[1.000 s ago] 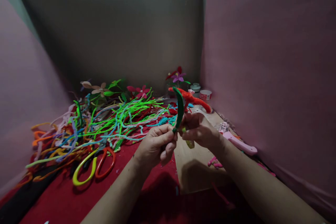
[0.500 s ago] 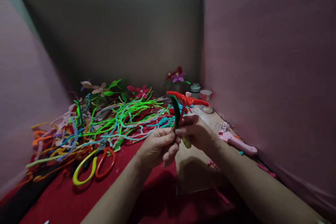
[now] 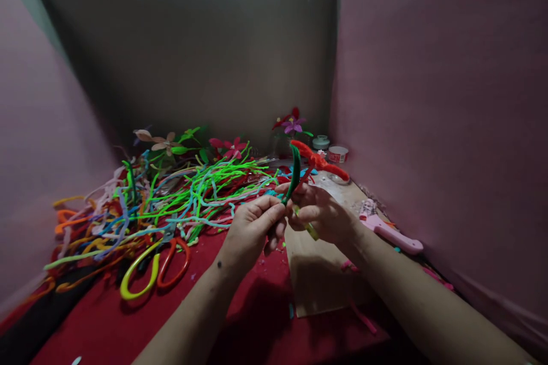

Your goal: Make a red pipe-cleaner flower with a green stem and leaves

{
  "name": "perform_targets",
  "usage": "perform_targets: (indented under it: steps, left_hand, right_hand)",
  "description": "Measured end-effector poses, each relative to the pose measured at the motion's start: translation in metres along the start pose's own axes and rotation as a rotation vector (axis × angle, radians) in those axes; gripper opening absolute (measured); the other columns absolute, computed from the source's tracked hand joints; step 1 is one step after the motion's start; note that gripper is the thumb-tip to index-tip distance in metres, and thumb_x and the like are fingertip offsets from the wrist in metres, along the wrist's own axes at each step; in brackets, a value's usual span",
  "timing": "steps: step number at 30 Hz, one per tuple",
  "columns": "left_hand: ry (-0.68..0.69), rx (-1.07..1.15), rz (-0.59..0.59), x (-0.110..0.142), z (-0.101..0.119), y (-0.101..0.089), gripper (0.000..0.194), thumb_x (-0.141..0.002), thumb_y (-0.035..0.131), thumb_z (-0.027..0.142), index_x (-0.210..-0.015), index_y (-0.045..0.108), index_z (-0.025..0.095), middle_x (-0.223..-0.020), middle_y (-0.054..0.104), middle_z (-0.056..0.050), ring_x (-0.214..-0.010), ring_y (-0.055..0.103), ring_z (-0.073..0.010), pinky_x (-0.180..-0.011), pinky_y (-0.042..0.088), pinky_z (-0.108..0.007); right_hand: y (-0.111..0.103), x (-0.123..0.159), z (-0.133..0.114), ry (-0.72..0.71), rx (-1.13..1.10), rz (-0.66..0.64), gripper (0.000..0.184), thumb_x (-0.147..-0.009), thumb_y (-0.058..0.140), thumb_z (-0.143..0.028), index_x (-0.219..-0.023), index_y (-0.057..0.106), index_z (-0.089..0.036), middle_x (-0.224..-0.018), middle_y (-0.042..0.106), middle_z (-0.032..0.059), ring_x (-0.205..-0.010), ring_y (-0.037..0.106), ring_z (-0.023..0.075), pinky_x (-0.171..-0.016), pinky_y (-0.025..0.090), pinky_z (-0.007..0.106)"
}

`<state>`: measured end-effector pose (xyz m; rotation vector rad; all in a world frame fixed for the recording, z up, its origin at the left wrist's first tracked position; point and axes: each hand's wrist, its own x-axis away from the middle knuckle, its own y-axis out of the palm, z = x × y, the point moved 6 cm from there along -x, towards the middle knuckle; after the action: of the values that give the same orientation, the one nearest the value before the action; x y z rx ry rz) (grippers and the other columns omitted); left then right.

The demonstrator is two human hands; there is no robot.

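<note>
Both my hands meet in the middle of the view above a red cloth (image 3: 107,319). My left hand (image 3: 252,231) is closed, pinching the lower end of a dark green pipe-cleaner leaf (image 3: 294,174) that curves upward. My right hand (image 3: 319,214) is closed round a yellow-green stem (image 3: 309,229) that carries red pipe-cleaner petals (image 3: 321,161) at its top. The green leaf lies against the stem where my fingers meet.
A big heap of coloured pipe cleaners (image 3: 171,199) covers the left. Scissors with yellow and orange handles (image 3: 154,268) lie in front of it. A brown board (image 3: 321,274) sits under my hands, a pink glue gun (image 3: 389,231) at right, finished flowers (image 3: 291,124) and small jars (image 3: 338,154) at the back.
My hands have turned the stem, so the red petals and green leaf swung slightly and now sit a bit higher and further right.
</note>
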<state>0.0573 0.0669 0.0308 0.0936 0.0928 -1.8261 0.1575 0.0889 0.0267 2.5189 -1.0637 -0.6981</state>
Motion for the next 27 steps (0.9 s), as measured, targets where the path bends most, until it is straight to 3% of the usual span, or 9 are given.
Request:
perform_targets:
  steps: [4,10,19,27]
  left_hand:
    - [-0.032,0.044,-0.041,0.0010,-0.0005,0.0028,0.023,-0.080,0.052,0.036,-0.073,0.055,0.014,-0.045,0.051,0.005,-0.029,0.038,-0.0033,-0.029,0.026,-0.013]
    - [-0.065,0.187,-0.057,0.0005,-0.0029,0.0012,0.022,-0.079,0.054,0.036,-0.071,0.052,0.015,-0.043,0.048,0.006,-0.027,0.032,-0.0019,-0.028,0.023,-0.013]
    - [-0.085,0.261,-0.025,-0.0022,-0.0042,-0.0032,0.020,-0.077,0.058,0.033,-0.071,0.050,0.016,-0.043,0.048,0.007,-0.027,0.034,-0.0019,-0.028,0.024,-0.011]
    - [-0.139,0.450,-0.090,-0.0030,-0.0080,-0.0014,0.017,-0.076,0.059,0.030,-0.072,0.051,0.015,-0.043,0.044,0.008,-0.026,0.027,-0.0006,-0.025,0.023,-0.011]
  right_hand:
    - [0.0008,0.0009,-0.0018,-0.033,0.050,-0.088,0.047,-0.056,0.067,-0.010,-0.100,0.059,-0.024,-0.076,0.056,-0.0012,-0.059,0.047,0.0088,-0.049,0.040,0.019]
    - [-0.0012,-0.0012,-0.0065,-0.076,0.102,-0.077,0.040,-0.055,0.071,-0.013,-0.091,0.059,-0.022,-0.078,0.053,0.0001,-0.071,0.049,0.0122,-0.058,0.043,0.022]
    - [-0.0055,0.0008,-0.0056,-0.012,0.141,-0.056,0.028,-0.058,0.069,-0.016,-0.084,0.060,-0.015,-0.077,0.056,0.0020,-0.060,0.051,0.0098,-0.051,0.042,0.022]
    - [-0.0009,0.0011,-0.0031,0.018,0.037,-0.104,0.021,-0.064,0.065,-0.024,-0.081,0.061,-0.014,-0.075,0.060,0.0030,-0.051,0.049,0.0076,-0.044,0.037,0.020]
